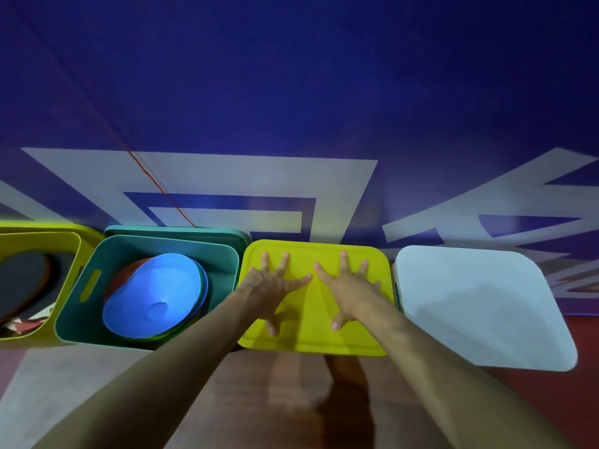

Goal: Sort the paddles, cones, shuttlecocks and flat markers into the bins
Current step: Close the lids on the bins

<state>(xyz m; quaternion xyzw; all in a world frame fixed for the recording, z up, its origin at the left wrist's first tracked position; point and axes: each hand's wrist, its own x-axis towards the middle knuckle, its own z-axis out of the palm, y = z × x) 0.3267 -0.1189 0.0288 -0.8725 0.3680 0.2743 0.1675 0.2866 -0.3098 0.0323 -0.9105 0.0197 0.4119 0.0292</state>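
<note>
Both of my hands lie flat, fingers spread, on the yellow lid (pixel 311 338) of a closed bin in the middle. My left hand (pixel 272 286) presses its left half and my right hand (pixel 348 285) its right half. Left of it an open teal bin (pixel 97 254) holds a stack of flat markers, a blue one (pixel 152 293) on top with red and green edges showing under it. At the far left an open yellow-green bin (pixel 86 241) holds a dark round paddle (pixel 22 280). A pale blue lid (pixel 479 306) covers the bin on the right.
The bins stand in a row against a blue banner wall (pixel 291 92) with large grey lettering. A teal lid (pixel 181 231) leans behind the teal bin. A thin red cord (pixel 155 186) hangs down the wall. Reddish-brown floor (pixel 291 400) lies in front.
</note>
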